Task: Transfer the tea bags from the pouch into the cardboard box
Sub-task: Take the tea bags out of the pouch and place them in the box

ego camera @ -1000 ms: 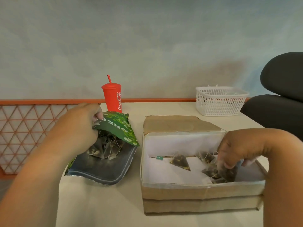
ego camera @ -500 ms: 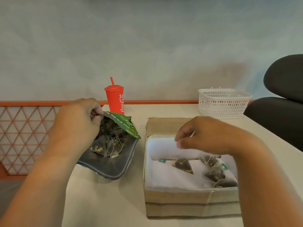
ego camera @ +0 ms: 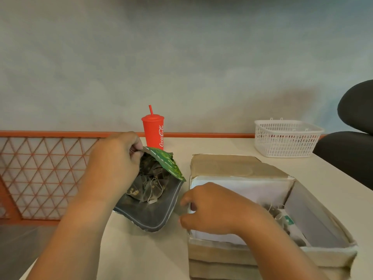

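Note:
The green pouch (ego camera: pixel 167 164) lies open on the table, its silver inside (ego camera: pixel 153 215) facing me. Several pyramid tea bags (ego camera: pixel 149 186) sit in its mouth. My left hand (ego camera: pixel 113 168) pinches the pouch's upper lip and holds it up. My right hand (ego camera: pixel 212 209) hovers over the left wall of the cardboard box (ego camera: pixel 238 168), between box and pouch, fingers loosely curled, holding nothing. A few tea bags (ego camera: pixel 276 213) lie inside the white-lined box, partly hidden by my right forearm.
A red cup with a straw (ego camera: pixel 153 132) stands behind the pouch. A white plastic basket (ego camera: pixel 286 138) sits at the back right. A black chair (ego camera: pixel 351 138) is at the right edge. An orange lattice railing (ego camera: pixel 40 174) borders the table's left side.
My right hand let go of a tea bag inside the box, rose out and moved left toward the pouch. My left hand keeps holding the pouch lip open.

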The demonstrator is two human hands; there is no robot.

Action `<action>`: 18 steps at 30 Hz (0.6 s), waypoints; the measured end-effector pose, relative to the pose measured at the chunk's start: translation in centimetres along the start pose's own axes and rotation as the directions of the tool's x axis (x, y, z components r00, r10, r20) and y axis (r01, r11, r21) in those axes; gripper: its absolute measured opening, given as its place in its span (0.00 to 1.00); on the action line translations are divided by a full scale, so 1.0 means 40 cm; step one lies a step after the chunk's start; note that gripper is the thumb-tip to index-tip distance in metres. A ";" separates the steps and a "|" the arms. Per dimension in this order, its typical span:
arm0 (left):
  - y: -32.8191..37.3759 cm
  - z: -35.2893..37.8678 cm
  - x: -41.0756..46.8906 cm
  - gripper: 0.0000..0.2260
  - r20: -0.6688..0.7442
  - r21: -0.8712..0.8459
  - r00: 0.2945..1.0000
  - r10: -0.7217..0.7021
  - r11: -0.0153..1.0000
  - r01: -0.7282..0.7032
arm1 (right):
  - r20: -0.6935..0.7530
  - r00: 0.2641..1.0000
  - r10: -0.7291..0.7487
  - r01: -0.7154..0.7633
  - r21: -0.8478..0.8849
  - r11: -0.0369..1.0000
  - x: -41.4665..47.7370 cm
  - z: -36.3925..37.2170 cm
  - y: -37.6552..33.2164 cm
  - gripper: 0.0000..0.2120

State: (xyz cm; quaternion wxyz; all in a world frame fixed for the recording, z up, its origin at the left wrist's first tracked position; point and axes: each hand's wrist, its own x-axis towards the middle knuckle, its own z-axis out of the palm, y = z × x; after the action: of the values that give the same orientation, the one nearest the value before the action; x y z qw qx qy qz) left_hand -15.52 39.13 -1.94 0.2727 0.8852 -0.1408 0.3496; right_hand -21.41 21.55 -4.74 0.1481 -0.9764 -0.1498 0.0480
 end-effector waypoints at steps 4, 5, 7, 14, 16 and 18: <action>-0.003 -0.004 0.001 0.05 -0.017 0.003 1.000 -0.009 1.000 0.009 | -0.011 1.000 0.016 -0.016 0.022 1.000 -0.001 0.002 0.001 0.20; -0.003 -0.006 0.001 0.05 -0.021 0.007 1.000 -0.009 1.000 0.009 | -0.009 1.000 0.020 -0.020 0.025 0.999 -0.002 0.002 0.000 0.20; -0.004 -0.009 0.002 0.05 -0.024 0.010 1.000 -0.008 1.000 0.008 | -0.002 1.000 0.025 -0.025 0.027 0.999 -0.003 0.000 -0.003 0.20; -0.002 -0.015 0.002 0.05 -0.022 0.004 1.000 -0.009 1.000 0.009 | 0.007 1.000 0.010 -0.010 0.033 0.999 -0.012 -0.012 -0.011 0.19; -0.001 -0.016 0.002 0.04 -0.019 -0.005 1.000 -0.005 1.000 0.005 | -0.041 0.999 0.014 -0.013 0.038 0.999 -0.012 -0.017 -0.016 0.19; -0.001 -0.017 0.001 0.04 -0.018 -0.013 1.000 0.000 1.000 0.000 | -0.199 0.980 0.015 0.002 0.082 0.997 -0.005 -0.021 -0.021 0.15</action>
State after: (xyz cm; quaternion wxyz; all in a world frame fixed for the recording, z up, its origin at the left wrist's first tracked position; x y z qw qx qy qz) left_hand -15.84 39.55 -1.51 0.2797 0.8802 -0.1405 0.3568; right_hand -21.73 22.03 -3.68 0.2023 -0.9698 -0.1287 -0.0436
